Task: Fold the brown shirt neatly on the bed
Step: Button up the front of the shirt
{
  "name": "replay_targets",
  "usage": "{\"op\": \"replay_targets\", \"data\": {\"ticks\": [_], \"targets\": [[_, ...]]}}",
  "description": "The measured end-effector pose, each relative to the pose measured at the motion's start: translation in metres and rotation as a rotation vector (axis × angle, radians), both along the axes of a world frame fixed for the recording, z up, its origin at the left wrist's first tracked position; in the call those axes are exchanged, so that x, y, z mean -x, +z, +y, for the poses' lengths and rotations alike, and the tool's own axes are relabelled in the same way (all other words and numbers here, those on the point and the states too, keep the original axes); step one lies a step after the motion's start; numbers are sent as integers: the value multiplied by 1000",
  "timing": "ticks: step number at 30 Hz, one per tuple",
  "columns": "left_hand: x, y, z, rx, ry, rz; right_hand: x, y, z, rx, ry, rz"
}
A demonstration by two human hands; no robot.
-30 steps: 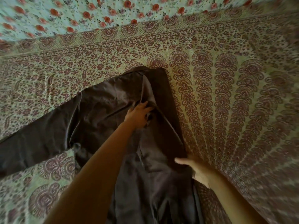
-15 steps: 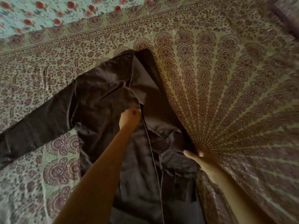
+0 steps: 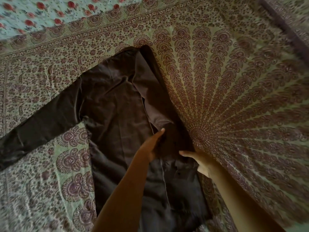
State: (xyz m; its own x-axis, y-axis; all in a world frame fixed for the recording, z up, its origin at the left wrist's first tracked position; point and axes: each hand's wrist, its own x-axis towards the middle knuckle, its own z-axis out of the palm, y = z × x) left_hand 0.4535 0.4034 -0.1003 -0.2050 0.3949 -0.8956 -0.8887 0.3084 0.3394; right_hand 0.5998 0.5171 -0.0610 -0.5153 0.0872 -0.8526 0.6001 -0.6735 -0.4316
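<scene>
A plain dark brown shirt [image 3: 113, 104] lies on a green bedsheet [image 3: 234, 81] with maroon paisley-fan print.

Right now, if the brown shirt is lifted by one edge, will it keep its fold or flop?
Probably floppy: the shirt lies flat and creased, its folded side draping softly by the left hand. Likely light: the spread sleeve lies thin on the bedspread. Lifted by one edge, the fold would probably fall open.

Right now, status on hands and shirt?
Left hand flat on brown shirt. Right hand at its edge, grip unclear. One side folded in, other sleeve spread out. Nothing on it.
</scene>
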Motion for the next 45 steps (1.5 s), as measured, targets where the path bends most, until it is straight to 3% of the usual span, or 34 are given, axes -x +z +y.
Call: {"op": "replay_targets", "data": {"ticks": [3, 5, 8, 12, 15, 18, 20, 23, 26, 28, 30, 31, 33, 38, 42, 45], "targets": [[2, -11, -13, 22, 338, 101, -13, -1, -3, -86, 249, -47], [-1, -12, -20, 111, 382, 152, -21, -6, -4, -160, 401, -83], [-21, -18, -28, 201, 133, 168, -29, -11, -11, -221, 310, -141], [-51, -19, -38, 164, -138, 72, -36, -17, -18, -272, 128, -83], [-60, -24, -44, 160, -127, 124, -46, -17, -18, -278, 269, -26], [-65, -31, -47, 186, -65, 218, -57, -24, -17, -410, 450, -67], [-70, -32, -52, 236, -168, 212, -62, -30, -15, -525, 567, -98], [-66, -40, -56, 333, -338, 236, -66, -34, -15, -736, 970, -194], [-49, -32, -53, 378, -839, 322, -58, -31, -15, -869, 1302, -271], [-26, -22, -47, 418, -1101, 400, -43, -26, -11, -955, 1418, -316], [3, -15, -38, 509, -1195, 592, -24, -20, -3, -1112, 1411, -330], [19, -12, -33, 558, -1153, 672, -14, -17, 2, -1196, 1342, -316], [47, -4, -23, 586, -877, 748, 13, -13, 12, -1297, 1136, -290], [116, 3, -1, 420, -207, 754, 87, -14, 36, -1265, 820, -102], [152, -4, 16, 314, -63, 694, 140, -21, 46, -1174, 711, 92], [172, -15, 33, 229, 60, 540, 164, -26, 38, -1267, 735, 209]]}}
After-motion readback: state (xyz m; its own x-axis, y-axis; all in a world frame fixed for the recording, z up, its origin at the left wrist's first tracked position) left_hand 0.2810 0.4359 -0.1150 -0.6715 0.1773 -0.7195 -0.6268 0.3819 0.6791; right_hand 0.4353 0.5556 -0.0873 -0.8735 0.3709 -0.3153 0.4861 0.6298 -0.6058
